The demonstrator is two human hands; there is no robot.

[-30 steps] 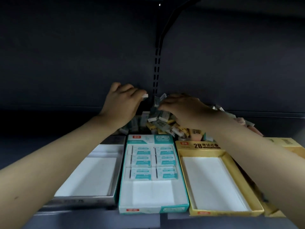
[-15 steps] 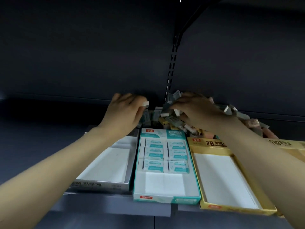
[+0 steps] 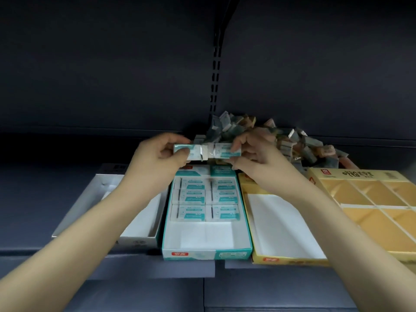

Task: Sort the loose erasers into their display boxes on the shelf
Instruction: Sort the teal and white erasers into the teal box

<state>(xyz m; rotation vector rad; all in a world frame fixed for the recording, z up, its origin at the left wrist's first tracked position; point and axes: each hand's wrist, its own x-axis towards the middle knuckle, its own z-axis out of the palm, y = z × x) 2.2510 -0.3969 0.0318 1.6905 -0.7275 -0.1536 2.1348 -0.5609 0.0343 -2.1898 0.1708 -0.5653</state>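
Observation:
My left hand [image 3: 157,157] pinches a teal-and-white eraser [image 3: 190,152] and my right hand [image 3: 254,154] pinches another teal-and-white eraser [image 3: 224,150]. The two erasers meet end to end, held in the air above the back of the teal display box [image 3: 207,253]. That box holds several teal erasers [image 3: 204,199] in rows at its far end; its near part is bare white. A heap of loose mixed erasers [image 3: 292,140] lies at the back of the shelf, behind my right hand.
A white box [image 3: 135,240] stands left of the teal one. A yellow box [image 3: 290,260] with a white floor stands to its right. Further right is a gold box with dividers [image 3: 369,199]. A slotted upright [image 3: 215,73] runs up the dark back panel.
Both hands have left the heap and come toward me, each holding a teal eraser. They now meet over the teal box. The camera has tilted down and moved closer.

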